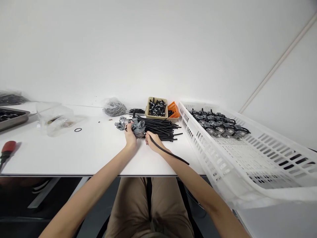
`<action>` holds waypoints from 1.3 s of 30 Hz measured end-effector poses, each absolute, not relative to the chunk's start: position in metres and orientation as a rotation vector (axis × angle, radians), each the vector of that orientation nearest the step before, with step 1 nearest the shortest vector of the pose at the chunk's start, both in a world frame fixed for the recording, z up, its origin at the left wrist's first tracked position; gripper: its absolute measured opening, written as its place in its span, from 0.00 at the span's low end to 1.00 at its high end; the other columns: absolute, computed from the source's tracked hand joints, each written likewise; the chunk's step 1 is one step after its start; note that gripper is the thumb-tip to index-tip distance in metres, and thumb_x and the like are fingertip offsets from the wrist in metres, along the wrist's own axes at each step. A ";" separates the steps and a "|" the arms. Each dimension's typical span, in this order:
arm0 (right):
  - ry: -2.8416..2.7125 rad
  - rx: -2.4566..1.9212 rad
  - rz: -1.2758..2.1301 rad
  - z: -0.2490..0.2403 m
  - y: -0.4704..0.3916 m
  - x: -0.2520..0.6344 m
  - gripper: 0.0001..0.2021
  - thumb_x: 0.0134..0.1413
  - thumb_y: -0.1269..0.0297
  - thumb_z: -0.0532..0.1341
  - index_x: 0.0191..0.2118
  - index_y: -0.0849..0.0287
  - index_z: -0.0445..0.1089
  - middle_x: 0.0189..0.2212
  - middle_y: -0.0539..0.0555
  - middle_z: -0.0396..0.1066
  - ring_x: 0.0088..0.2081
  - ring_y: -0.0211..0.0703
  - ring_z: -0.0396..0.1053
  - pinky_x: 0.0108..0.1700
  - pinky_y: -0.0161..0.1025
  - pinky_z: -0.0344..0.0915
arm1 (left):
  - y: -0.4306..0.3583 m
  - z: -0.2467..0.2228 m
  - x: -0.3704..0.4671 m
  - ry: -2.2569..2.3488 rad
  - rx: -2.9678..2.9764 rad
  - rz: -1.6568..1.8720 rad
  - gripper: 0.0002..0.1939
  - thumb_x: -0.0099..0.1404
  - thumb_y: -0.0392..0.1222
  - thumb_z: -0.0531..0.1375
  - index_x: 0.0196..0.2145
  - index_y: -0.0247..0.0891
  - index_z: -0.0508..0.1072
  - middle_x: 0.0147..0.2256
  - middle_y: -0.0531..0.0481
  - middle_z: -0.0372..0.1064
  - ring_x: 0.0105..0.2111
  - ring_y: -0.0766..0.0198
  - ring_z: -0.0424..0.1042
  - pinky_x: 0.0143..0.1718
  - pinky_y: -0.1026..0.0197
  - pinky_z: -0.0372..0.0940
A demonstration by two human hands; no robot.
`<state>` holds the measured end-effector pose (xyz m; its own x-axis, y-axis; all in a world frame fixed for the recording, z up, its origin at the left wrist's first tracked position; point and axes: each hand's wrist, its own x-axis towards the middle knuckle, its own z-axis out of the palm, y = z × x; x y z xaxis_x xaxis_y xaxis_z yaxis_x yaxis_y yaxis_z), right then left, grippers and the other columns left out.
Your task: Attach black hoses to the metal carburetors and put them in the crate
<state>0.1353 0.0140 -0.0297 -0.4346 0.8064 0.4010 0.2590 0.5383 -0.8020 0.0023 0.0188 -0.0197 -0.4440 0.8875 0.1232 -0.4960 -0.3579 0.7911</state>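
My left hand [130, 136] is closed around a grey metal carburetor [138, 128], holding it just above the white table. Between the fingers of my right hand [153, 141] is one end of a black rubber hose [170, 152], close against the carburetor's lower right side. Whether the hose end is on a fitting there, I cannot tell. The rest of the hose trails back over my right forearm. Just behind my hands lies a pile of similar black hoses [160, 127].
A white perforated crate [198, 147] on the right holds several carburetors [221, 122]. At the back stand a beige bin [148, 112] of black parts and an orange basket [175, 107]. Leftward are plastic bags [114, 107], a black ring [78, 130], a metal tray [18, 119] and a red-handled screwdriver [8, 147].
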 end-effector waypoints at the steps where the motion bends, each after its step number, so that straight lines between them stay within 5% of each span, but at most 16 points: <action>1: -1.966 -0.865 0.847 -0.029 0.014 0.135 0.18 0.64 0.54 0.45 0.25 0.56 0.55 0.18 0.46 0.62 0.22 0.34 0.60 0.30 0.33 0.56 | 0.018 -0.017 0.003 0.876 0.653 1.940 0.20 0.59 0.59 0.57 0.39 0.40 0.66 0.34 0.49 0.70 0.31 0.60 0.71 0.26 0.63 0.65; 15: -1.448 -0.737 1.168 -0.011 0.037 0.156 0.25 0.40 0.39 0.65 0.28 0.58 0.63 0.20 0.48 0.63 0.24 0.36 0.61 0.30 0.37 0.60 | 0.011 -0.003 0.005 0.702 0.683 1.835 0.18 0.57 0.56 0.59 0.38 0.41 0.67 0.31 0.50 0.72 0.31 0.57 0.74 0.26 0.61 0.67; 20: -1.509 -0.749 1.063 -0.011 0.036 0.155 0.22 0.41 0.42 0.65 0.25 0.58 0.61 0.22 0.48 0.62 0.27 0.37 0.61 0.34 0.37 0.62 | 0.007 -0.002 0.012 0.691 0.744 1.748 0.17 0.57 0.55 0.60 0.35 0.39 0.68 0.31 0.50 0.71 0.33 0.57 0.73 0.29 0.61 0.68; 28: -1.361 -0.701 1.046 -0.013 0.036 0.155 0.21 0.40 0.56 0.68 0.38 0.57 0.62 0.31 0.51 0.66 0.34 0.39 0.66 0.40 0.38 0.65 | 0.004 -0.002 0.012 0.713 0.746 1.661 0.18 0.57 0.55 0.60 0.38 0.38 0.70 0.31 0.50 0.71 0.30 0.58 0.72 0.25 0.62 0.66; 39: -1.379 -0.610 1.260 -0.006 0.029 0.158 0.32 0.38 0.49 0.70 0.50 0.58 0.70 0.53 0.60 0.70 0.56 0.52 0.66 0.58 0.49 0.62 | -0.002 0.000 0.011 0.675 0.623 1.395 0.25 0.59 0.60 0.57 0.40 0.34 0.72 0.31 0.41 0.73 0.31 0.48 0.75 0.25 0.53 0.70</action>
